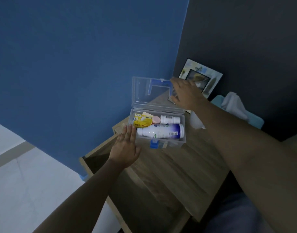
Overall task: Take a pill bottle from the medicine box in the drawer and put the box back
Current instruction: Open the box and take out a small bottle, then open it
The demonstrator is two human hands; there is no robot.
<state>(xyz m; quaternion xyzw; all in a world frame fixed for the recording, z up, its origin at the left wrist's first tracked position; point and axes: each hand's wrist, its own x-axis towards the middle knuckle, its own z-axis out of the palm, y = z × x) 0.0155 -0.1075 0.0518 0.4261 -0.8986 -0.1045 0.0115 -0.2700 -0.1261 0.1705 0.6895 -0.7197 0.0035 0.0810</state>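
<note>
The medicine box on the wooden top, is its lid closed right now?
No, the clear lid of the medicine box stands raised, with the right hand at its edge and bottles visible inside.

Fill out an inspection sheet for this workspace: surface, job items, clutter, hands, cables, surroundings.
Surface: wooden cabinet top; drawer below it stands open.
Job's things: clear medicine box on the top, lid raised, blue latch undone. Inside lie a large white bottle, a smaller white bottle, a yellow carton and a pink-capped item.
Clutter: picture frame leaning on the wall; light blue tissue box.
Hands: left hand open, flat against the box's left end; right hand at the lid's right edge, grip unclear.
Cables: nothing seen.
Surroundings: blue wall, dark wall, dim light.
</note>
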